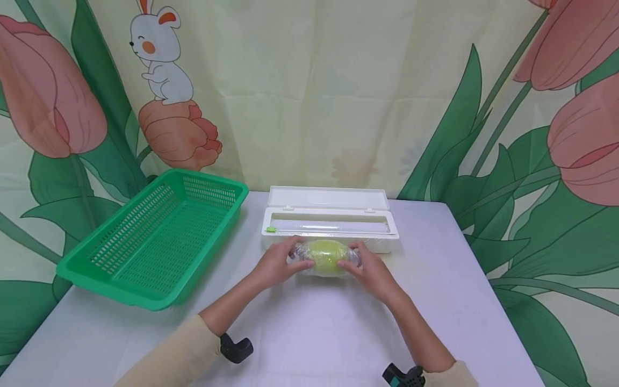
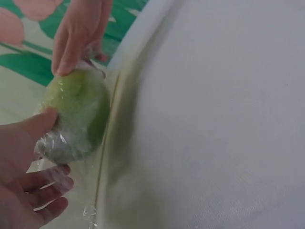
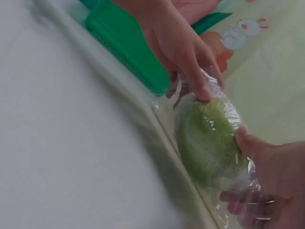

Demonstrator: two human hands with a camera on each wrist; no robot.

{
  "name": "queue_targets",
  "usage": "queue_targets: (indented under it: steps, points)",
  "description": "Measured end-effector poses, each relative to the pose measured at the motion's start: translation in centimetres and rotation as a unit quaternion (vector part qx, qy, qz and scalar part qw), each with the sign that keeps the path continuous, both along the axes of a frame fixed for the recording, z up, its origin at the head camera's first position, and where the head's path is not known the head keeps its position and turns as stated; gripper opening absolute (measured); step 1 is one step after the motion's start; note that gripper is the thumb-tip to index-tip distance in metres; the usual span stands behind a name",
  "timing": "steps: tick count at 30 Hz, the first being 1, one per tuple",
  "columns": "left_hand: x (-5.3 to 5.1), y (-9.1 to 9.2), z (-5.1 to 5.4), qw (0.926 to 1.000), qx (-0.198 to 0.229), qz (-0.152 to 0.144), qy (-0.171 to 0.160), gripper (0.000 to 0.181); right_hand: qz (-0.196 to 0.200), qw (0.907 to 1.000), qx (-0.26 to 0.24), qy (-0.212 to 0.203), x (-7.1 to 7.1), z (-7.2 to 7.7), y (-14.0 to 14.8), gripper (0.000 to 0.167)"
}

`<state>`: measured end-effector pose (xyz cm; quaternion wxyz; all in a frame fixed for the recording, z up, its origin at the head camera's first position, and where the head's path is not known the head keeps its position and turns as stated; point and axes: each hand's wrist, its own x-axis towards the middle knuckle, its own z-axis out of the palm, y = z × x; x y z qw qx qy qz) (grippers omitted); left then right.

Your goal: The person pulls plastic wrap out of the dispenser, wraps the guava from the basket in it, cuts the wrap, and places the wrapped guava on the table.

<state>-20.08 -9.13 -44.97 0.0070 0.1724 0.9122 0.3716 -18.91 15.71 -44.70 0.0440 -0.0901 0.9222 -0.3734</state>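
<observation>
A yellow-green oval fruit (image 1: 326,257), loosely covered in clear cling film (image 3: 232,112), is held between both hands just in front of a white cling film dispenser (image 1: 333,236). My left hand (image 1: 280,263) grips its left end, thumb on the near face and fingers round the gathered film. At the opposite end my right hand (image 1: 374,271) holds on the same way, thumb pressed on the fruit. In the left wrist view the film over the fruit (image 2: 78,114) looks wrinkled and shiny. Some fingertips are hidden behind the film and fruit.
The dispenser's lid (image 1: 329,198) stands raised at the back, a green slider (image 1: 271,229) at the left of its cutter rail. A green plastic basket (image 1: 159,301) sits on the left of the white-covered table (image 1: 309,338). A printed curtain (image 1: 314,97) hangs close behind.
</observation>
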Motion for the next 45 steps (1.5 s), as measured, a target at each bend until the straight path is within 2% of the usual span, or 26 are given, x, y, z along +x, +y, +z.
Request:
queue_targets:
  steps: [8,15,19,24,29,34,37,45]
  points:
    - [-0.4,0.5,-1.0,0.9996,0.020,0.010,0.014,0.055,-0.017,0.9998,0.009,0.000,-0.4,-1.1,-0.5,0.055]
    - [-0.6,0.8,-1.6,0.9996,0.019,0.012,0.015,0.053,-0.023,0.9997,0.013,0.003,-0.4,-1.6,-0.8,0.058]
    - [-0.5,0.8,-1.4,0.9996,0.023,0.008,0.016,0.054,-0.025,0.9996,0.015,-0.002,-0.3,-1.5,-0.7,0.060]
    - [-0.3,0.5,-1.1,0.9998,0.009,0.000,0.018,0.061,-0.016,0.9997,0.014,0.015,0.0,-1.3,-0.4,0.063]
    - [0.1,-0.1,-0.4,0.9998,0.005,0.018,0.004,0.065,-0.016,0.9993,0.002,0.034,0.2,-0.7,-0.2,0.064]
    - [0.2,-1.3,0.4,0.9981,0.043,0.025,0.037,0.053,-0.027,0.9979,0.001,0.058,0.2,0.2,-0.2,0.063]
    - [0.2,-2.1,0.4,0.9959,0.059,0.029,0.062,0.046,-0.028,0.9971,0.005,0.071,0.1,0.5,-0.4,0.057]
    - [-0.5,-4.1,0.7,0.9881,0.076,0.055,0.122,0.038,-0.018,0.9936,0.006,0.111,-0.7,1.0,-1.4,0.046]
